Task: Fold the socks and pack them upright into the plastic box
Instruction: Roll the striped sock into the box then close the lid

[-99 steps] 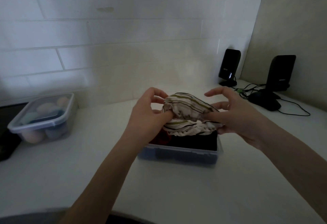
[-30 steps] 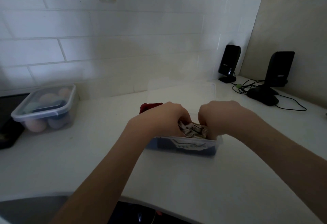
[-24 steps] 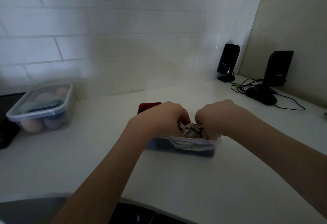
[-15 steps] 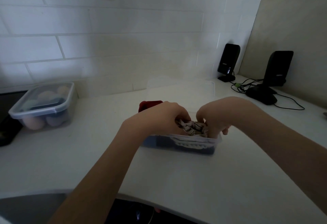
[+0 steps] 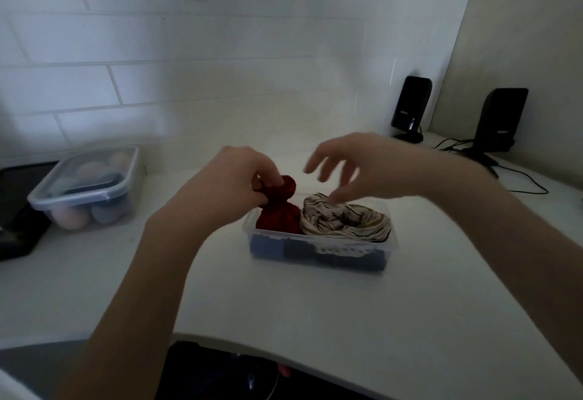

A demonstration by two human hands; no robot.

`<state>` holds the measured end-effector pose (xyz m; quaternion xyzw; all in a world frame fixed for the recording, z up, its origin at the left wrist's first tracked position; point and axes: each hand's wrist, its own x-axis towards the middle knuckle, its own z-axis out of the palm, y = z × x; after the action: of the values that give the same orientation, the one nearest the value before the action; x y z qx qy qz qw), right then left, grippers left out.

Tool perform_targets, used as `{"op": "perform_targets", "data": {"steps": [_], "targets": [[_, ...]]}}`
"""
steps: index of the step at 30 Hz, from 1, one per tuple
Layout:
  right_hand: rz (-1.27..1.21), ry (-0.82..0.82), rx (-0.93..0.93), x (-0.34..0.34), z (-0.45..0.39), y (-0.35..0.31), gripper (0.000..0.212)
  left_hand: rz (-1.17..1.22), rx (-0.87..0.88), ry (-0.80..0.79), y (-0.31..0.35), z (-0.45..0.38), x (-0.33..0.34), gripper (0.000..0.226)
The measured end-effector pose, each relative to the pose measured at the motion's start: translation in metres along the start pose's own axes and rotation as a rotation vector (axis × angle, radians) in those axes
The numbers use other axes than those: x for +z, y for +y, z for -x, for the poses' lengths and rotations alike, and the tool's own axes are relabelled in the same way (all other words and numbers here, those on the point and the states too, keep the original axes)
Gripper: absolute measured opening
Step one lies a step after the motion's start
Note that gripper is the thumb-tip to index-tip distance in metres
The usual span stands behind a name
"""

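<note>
Nearest you, the white counter (image 5: 315,311) carries the clear plastic box (image 5: 318,249), set just ahead of your forearms. Dark socks (image 5: 344,257) fill its front, seen through the wall. Behind them the red sock bundle (image 5: 279,215) stands upright at the left of the box, and the striped sock roll (image 5: 345,221) sits touching it on the right, its open curl facing up.

Your left hand (image 5: 232,185) pinches the gathered top of the red sock bundle, fingers curled tight on the knot. Your right hand (image 5: 356,167) hovers over the striped sock roll, fingers spread and loosely bent, holding nothing; one fingertip is at the roll's upper edge, contact unclear from blur.

Farther left, a lidded container (image 5: 86,188) holds rounded pastel items. At the far right corner stand two black speakers (image 5: 410,106) with cables (image 5: 523,178), against the tiled wall (image 5: 189,52).
</note>
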<state>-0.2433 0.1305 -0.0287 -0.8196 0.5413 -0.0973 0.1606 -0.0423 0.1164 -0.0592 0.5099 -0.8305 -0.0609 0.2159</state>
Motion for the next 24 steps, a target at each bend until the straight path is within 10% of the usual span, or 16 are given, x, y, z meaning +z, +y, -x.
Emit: {"op": "perform_targets", "data": {"steps": [11,17,24], "targets": [[0.031,0.102,-0.134,0.041,-0.025,0.000,0.074,-0.039,-0.043,0.003,-0.012,-0.004,0.007,0.039],[0.124,0.048,-0.171,0.046,-0.026,0.004,0.015,0.126,-0.017,-0.211,-0.005,0.003,0.013,0.006],[0.200,-0.113,-0.096,0.049,-0.023,0.004,0.028,0.011,0.012,-0.212,-0.006,-0.006,0.016,0.022]]}}
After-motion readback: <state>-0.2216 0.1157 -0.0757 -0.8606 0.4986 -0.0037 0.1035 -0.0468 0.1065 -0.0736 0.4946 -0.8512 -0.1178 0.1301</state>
